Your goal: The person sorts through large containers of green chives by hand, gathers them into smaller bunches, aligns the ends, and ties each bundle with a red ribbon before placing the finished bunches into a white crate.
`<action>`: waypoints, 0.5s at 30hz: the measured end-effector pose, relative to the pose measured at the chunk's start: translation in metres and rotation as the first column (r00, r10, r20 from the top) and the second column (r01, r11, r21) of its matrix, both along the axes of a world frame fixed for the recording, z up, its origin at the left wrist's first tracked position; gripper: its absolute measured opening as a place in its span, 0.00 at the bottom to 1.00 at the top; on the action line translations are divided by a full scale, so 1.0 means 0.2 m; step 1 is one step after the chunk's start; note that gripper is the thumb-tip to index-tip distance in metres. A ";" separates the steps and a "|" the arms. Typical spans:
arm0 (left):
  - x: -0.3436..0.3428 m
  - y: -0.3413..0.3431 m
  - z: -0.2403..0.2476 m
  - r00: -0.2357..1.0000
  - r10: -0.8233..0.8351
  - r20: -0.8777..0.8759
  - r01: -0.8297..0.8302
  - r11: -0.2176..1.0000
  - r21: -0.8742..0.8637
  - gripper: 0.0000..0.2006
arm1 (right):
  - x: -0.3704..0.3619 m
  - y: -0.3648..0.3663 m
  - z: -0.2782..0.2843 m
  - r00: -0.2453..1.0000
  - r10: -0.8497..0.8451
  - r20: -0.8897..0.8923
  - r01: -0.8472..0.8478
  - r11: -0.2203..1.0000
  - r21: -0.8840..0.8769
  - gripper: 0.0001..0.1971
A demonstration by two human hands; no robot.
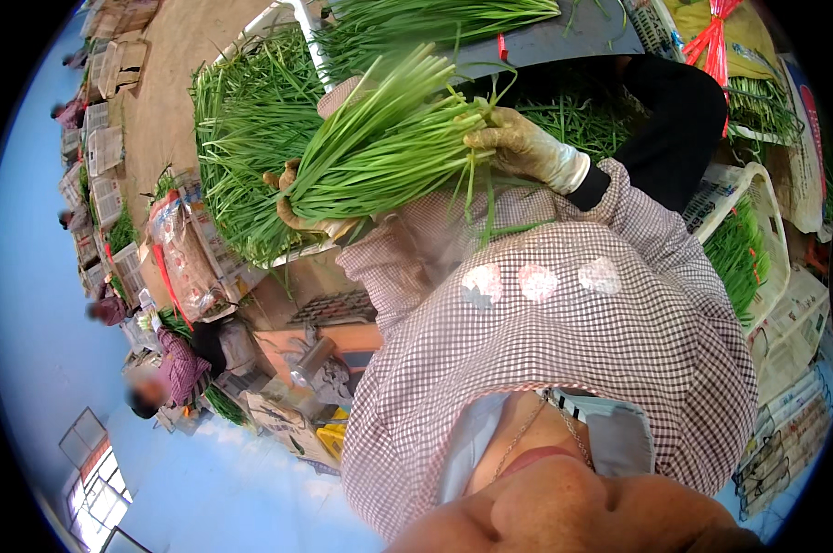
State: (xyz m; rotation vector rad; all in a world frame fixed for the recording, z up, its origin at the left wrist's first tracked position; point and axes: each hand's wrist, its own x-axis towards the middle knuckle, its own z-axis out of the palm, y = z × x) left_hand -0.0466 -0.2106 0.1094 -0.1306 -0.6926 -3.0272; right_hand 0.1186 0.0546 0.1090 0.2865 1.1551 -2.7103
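A loose bunch of long green chives (389, 138) lies across both my hands, above my checked sleeve. My left hand (310, 207), in a soiled glove, is curled under and around the leafy left part; the leaves hide much of it. At the pale stem ends, my right hand (520, 147), in a stained whitish glove, has its fingers closed on the bunch. A few stray leaves hang below the stems. Just beyond the left hand, a white-framed basket is heaped with more chives (251, 138).
A grey board (573, 41) at the top bears another pile of chives (435, 20). Red ties (711, 41) hang at the upper right. A white crate (774, 244) with chives stands on the right. Another person (179, 369) sits at the left, near wrapped bundles (184, 263).
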 end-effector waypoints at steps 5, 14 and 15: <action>-0.04 0.03 -0.05 0.993 -0.025 -0.115 0.037 0.994 0.106 0.24 | -0.03 -0.01 0.10 0.998 -0.006 -0.059 0.010 0.997 0.072 0.29; -0.05 -0.04 -0.16 0.992 0.066 -0.110 -0.067 0.998 -0.012 0.24 | -0.03 -0.04 0.10 0.989 0.082 0.124 -0.126 0.904 0.409 0.30; -0.06 -0.03 -0.17 0.971 0.130 -0.202 -0.145 0.987 -0.063 0.23 | -0.03 -0.04 0.10 0.991 0.125 0.039 -0.130 0.890 0.436 0.30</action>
